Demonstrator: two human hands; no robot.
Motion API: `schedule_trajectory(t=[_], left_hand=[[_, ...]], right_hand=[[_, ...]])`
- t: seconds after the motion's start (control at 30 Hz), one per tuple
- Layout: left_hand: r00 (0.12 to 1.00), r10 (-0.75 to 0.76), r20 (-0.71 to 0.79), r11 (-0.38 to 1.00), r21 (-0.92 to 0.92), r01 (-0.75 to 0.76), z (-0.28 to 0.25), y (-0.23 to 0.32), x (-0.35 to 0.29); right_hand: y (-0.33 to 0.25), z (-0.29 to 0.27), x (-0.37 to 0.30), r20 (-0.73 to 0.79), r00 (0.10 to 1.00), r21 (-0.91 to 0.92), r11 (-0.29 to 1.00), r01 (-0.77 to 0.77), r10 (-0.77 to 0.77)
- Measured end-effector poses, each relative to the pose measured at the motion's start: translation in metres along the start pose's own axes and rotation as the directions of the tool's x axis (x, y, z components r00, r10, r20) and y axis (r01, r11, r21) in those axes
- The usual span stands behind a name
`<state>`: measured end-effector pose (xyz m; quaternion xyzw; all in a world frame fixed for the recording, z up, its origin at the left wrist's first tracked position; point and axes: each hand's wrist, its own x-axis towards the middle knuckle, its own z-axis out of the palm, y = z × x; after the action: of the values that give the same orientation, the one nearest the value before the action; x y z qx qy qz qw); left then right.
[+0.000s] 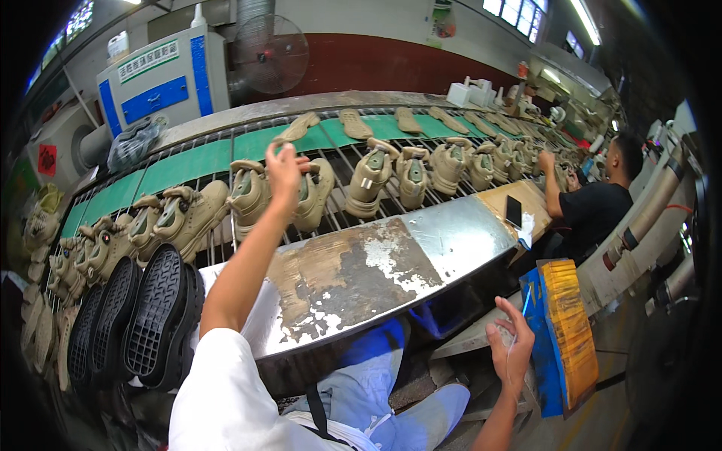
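Note:
My left hand [284, 174] is stretched out over the rack, above a pair of tan shoes. Its fingers are apart, and the fingertips are close to the near end of a tan sole [299, 126] on the green belt; I cannot tell whether they touch it. Under and beside the hand stand one tan shoe [248, 194] to the left and another tan shoe [316, 197] to the right, partly covered by the hand. My right hand [513, 342] hangs empty in front of the bench, fingers loosely curled and apart. A thin pale strand runs along it.
Rows of tan shoes [368, 180] line the metal-rod rack beside the green belt [342, 154]. Black soles [154, 319] stand upright at left. A worn bench top [353, 263] lies before me. At right are a phone [514, 211], a seated co-worker [602, 188] and a yellow-blue board [568, 331].

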<state>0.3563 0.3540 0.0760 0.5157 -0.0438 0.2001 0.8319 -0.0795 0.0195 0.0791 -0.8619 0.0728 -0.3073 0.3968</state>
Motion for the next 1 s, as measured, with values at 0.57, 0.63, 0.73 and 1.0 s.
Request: schedule_trajectory(t=[0.57,0.63,0.73,1.0], left_hand=[[-0.603,-0.409,0.685,0.391,0.728,0.562,0.009,-0.034,-0.467],[-0.623,-0.408,0.667,0.361,0.745,0.561,0.011,-0.033,-0.475],[-0.643,-0.379,0.666,0.346,0.746,0.569,0.016,-0.034,-0.481],[-0.653,-0.356,0.668,0.299,0.744,0.598,0.021,-0.029,-0.497]], right_hand=[[-0.118,0.171,-0.007,0.082,0.823,0.267,0.808,0.526,-0.562],[-0.116,0.180,-0.011,0.097,0.834,0.256,0.824,0.506,-0.543],[-0.116,0.189,-0.011,0.147,0.834,0.246,0.836,0.490,-0.532],[-0.101,0.191,-0.019,0.314,0.755,0.162,0.816,0.555,-0.576]])
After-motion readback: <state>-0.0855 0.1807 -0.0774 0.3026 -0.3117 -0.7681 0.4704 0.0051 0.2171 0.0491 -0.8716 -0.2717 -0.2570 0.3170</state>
